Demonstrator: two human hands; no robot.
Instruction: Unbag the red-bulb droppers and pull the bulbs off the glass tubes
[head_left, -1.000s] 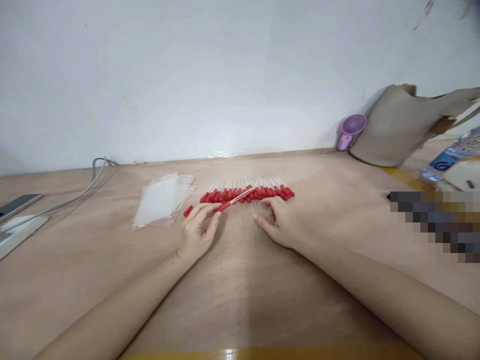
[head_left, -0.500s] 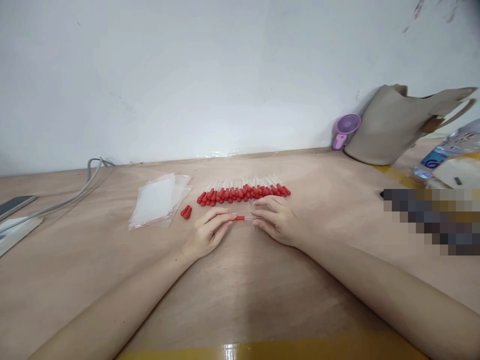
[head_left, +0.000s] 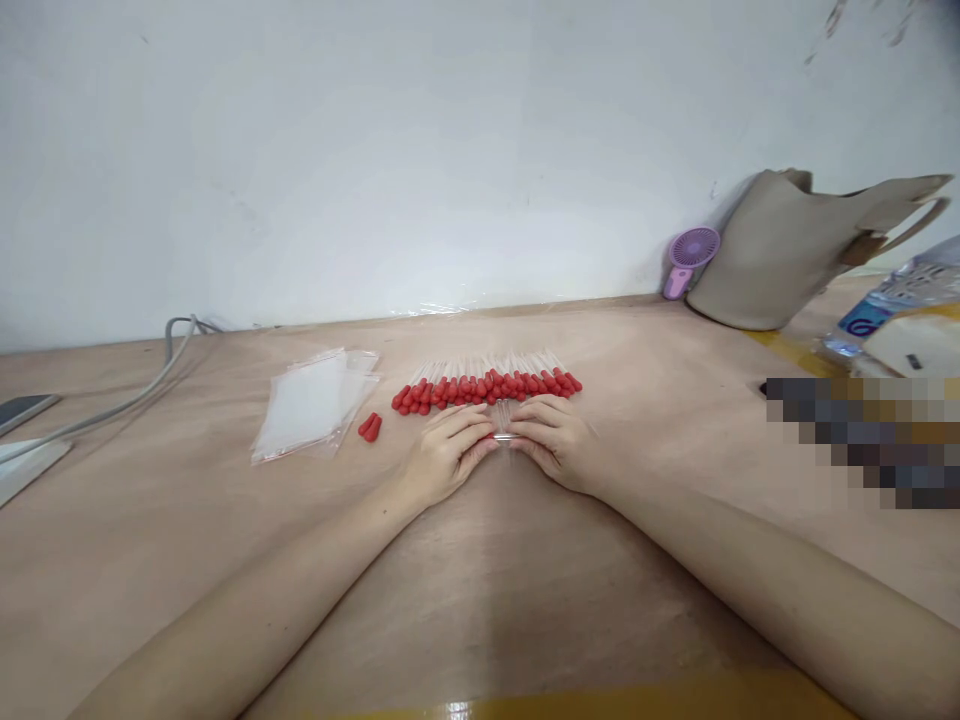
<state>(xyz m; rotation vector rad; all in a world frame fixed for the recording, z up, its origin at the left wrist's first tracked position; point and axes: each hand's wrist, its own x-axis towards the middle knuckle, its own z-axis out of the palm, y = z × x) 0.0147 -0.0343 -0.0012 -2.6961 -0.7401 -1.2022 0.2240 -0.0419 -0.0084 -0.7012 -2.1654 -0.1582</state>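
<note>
My left hand (head_left: 454,450) is closed, its fingers covering a red rubber dropper bulb that shows only as a sliver of red at the fingertips. Facing it, my right hand (head_left: 553,442) pinches a thin glass dropper tube (head_left: 504,437), which lies crosswise between both sets of fingertips. Behind and under the fingers are a few loose clear glass tubes (head_left: 503,410), partly hidden. Just beyond my hands runs a row of droppers (head_left: 487,384), red bulbs toward me and clear tubes pointing at the wall. Loose red bulbs (head_left: 370,427) rest left of my left hand.
Clear plastic bags (head_left: 304,405) lie at the left, and a grey cable (head_left: 142,400) runs to a phone (head_left: 26,410) at the far left. A purple fan (head_left: 691,255) leans by a beige bag (head_left: 772,255) at the back right, near a water bottle (head_left: 862,320).
My left hand has moved right, toward my right hand. The gap between the fingertips has narrowed, and the red bulb is now mostly covered. My right hand has stayed nearly still.
</note>
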